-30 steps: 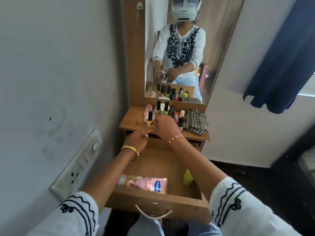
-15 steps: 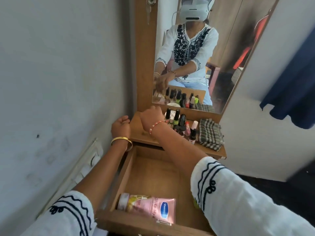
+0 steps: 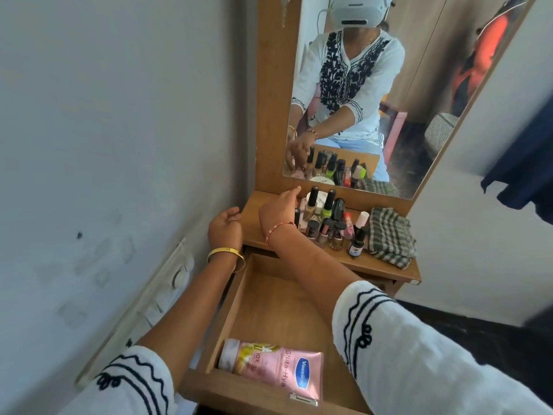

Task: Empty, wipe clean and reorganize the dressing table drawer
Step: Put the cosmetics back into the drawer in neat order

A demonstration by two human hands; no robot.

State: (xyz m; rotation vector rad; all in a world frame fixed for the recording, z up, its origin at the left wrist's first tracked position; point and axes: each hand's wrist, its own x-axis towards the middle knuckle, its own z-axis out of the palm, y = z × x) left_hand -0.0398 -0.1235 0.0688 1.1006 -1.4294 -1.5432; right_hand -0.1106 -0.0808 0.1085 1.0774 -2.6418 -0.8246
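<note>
The wooden drawer (image 3: pixel 239 304) is pulled out below the dressing table top (image 3: pixel 254 223). A pink Vaseline tube (image 3: pixel 278 366) lies across its front end, and most of the drawer floor is bare. Several nail polish bottles (image 3: pixel 326 223) stand crowded on the top. My right hand (image 3: pixel 278 206) reaches over the top's back left corner beside the bottles, fingers stretched out. In the mirror its fingers spread down over something pink. My left hand (image 3: pixel 224 226), with a gold bangle, hovers at the top's left edge, fingers curled, nothing seen in it.
A folded checked cloth (image 3: pixel 389 238) lies at the right end of the top. The mirror (image 3: pixel 419 85) rises behind the bottles. A grey wall with a switch panel (image 3: pixel 176 274) runs close on the left. A dark blue curtain (image 3: pixel 526 181) hangs at the right.
The view has closed in on the table. My right hand has slid from the front bottles to the back left corner. My left hand has lifted from the drawer's back to the table's left edge.
</note>
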